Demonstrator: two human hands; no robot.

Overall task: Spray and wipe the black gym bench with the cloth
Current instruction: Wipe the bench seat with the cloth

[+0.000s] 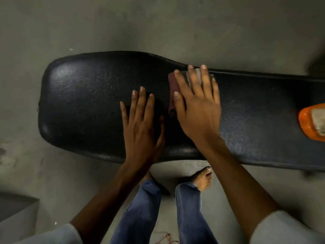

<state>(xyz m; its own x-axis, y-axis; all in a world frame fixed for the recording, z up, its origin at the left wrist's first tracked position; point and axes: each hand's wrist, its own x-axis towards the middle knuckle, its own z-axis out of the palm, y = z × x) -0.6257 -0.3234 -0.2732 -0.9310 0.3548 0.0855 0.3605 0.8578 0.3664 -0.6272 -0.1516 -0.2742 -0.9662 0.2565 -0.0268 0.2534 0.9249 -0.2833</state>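
A black gym bench with pebbled, faintly shiny padding runs across a dull grey floor, broad and rounded toward 9 o'clock, narrowing toward 3. The right hand, fingers straight and spread, presses a folded maroon-and-grey cloth flat near the far edge. The left hand rests flat just beside it. An orange bottle lies at 3 o'clock.

Two bare forearms, pale ribbed knit sleeves pushed up well back from the fingers on both arms, short plain nails, no rings or watch seen, blue denim jeans with a frayed hem below, bare feet showing just under the wrists.
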